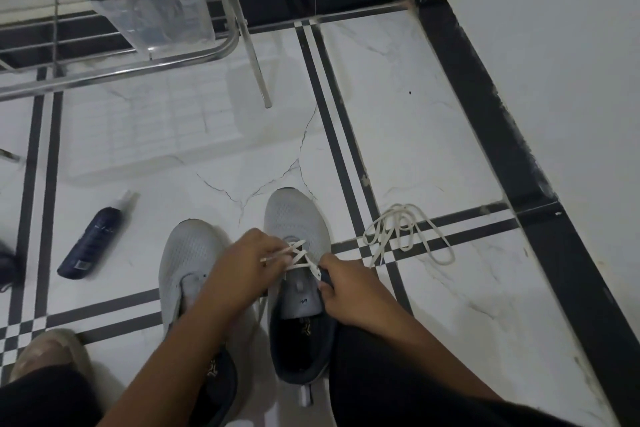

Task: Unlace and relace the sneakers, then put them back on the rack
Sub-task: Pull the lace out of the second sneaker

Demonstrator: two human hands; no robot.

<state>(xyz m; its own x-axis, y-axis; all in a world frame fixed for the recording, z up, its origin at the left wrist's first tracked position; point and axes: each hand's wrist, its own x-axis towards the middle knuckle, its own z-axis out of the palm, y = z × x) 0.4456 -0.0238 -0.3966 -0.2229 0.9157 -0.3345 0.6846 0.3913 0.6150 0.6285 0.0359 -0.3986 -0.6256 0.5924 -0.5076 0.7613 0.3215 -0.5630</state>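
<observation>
A: Which step is this?

B: Lacing, I'd judge. Both hands work on the right-hand sneaker (294,274), which stands on the floor directly under them. Only a few crossings of its lace (298,258) show near the toe.

A: And the hands?

B: The left hand (239,267) pinches the lace tip, fingers curled round it. The right hand (349,291) grips the shoe's edge by the eyelets, just beside the crossings.

A: The other shoe?

B: The left-hand sneaker (188,260) sits touching the left wrist, with no lace in it. A loose lace (407,236) lies coiled on the tiles beyond the right hand.

A: Next move?

B: Probably feeding that tip through the next eyelet and pulling even. The rack (114,69) waits well beyond both hands; a spray bottle (91,243) lies left of them.
</observation>
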